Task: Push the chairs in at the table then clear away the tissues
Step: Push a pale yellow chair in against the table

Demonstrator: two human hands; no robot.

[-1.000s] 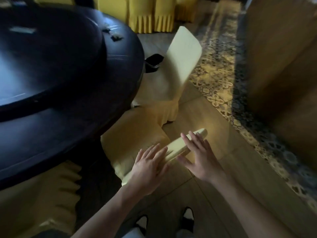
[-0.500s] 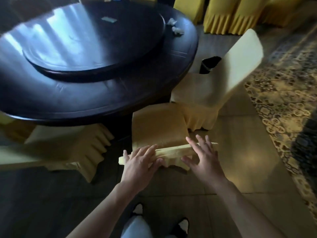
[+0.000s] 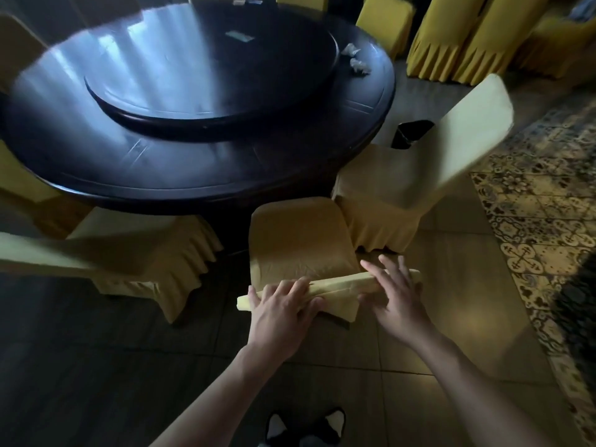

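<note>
A yellow-covered chair (image 3: 300, 240) stands right in front of me, its seat partly under the dark round table (image 3: 200, 162). My left hand (image 3: 280, 311) lies over the top of its backrest with the fingers curled on it. My right hand (image 3: 396, 301) presses flat against the backrest's right end, fingers spread. Two crumpled white tissues (image 3: 356, 61) lie on the table's far right rim. A second chair (image 3: 419, 175) stands at the right, angled away from the table. A third chair (image 3: 129, 250) sits at the left, part of its seat under the table.
A raised turntable (image 3: 209, 79) fills the table's middle with a small flat card on it. A black bin (image 3: 411, 133) sits behind the right chair. Stacked yellow chairs (image 3: 458, 37) line the back right. Patterned carpet (image 3: 541, 227) borders the tiled floor on the right.
My view has swung left and up, bringing the whole table in. Both hands stayed on the backrest as the chair turned square to the table and slid toward it.
</note>
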